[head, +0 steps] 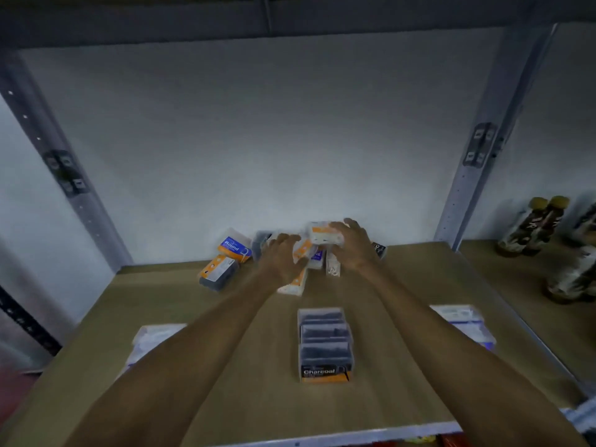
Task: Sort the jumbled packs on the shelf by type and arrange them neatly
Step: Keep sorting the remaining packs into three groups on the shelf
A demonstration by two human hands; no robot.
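Observation:
A jumble of small packs lies against the back wall of the wooden shelf (403, 317). My right hand (353, 243) grips a white and orange pack (324, 233) lifted above the pile. My left hand (283, 256) reaches into the pile with its fingers spread, touching another white and orange pack (303, 250). To the left lie a blue "Round" pack (233, 245) and a dark charcoal pack (217, 272). Nearer the front stands a neat row of charcoal packs (324, 343).
A stack of white and blue packs (464, 321) sits at the front right, another (151, 340) at the front left. Grey metal uprights (480, 150) frame the bay. Brown bottles (532, 227) stand on the neighbouring shelf to the right.

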